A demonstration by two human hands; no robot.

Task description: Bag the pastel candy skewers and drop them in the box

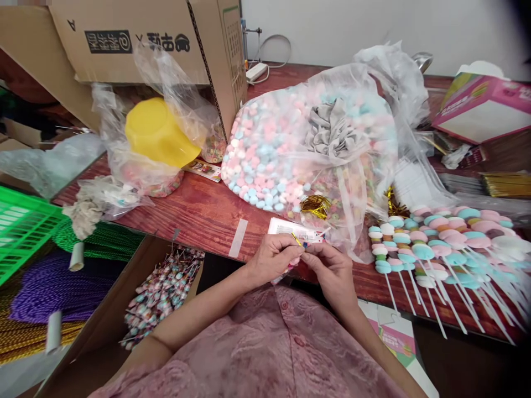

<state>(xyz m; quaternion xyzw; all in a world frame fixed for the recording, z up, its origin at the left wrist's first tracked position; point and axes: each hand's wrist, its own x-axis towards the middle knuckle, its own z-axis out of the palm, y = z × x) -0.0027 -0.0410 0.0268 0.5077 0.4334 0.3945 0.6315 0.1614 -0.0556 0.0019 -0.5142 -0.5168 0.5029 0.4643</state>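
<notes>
My left hand (274, 258) is closed around the neck of a bagged marshmallow stick, whose pink part (291, 264) peeks out beneath the fingers. A short gold twist tie (296, 239) sticks up at the left fingertips. Pinched together right beside it, my right hand (332, 270) meets the left at the tie; its fingers partly hide what they grip. Just behind both hands lies a white printed card (286, 228). Gold twist ties (315, 206) lie in a bundle beyond it.
A big clear bag of pastel marshmallows (265, 149) fills the table's middle. Marshmallow skewers (440, 237) are piled at right, sticks overhanging the edge. At left stand a yellow bowl (155, 132) and a cardboard box (145, 44). Below, a carton holds finished-looking wrapped sticks (161, 293).
</notes>
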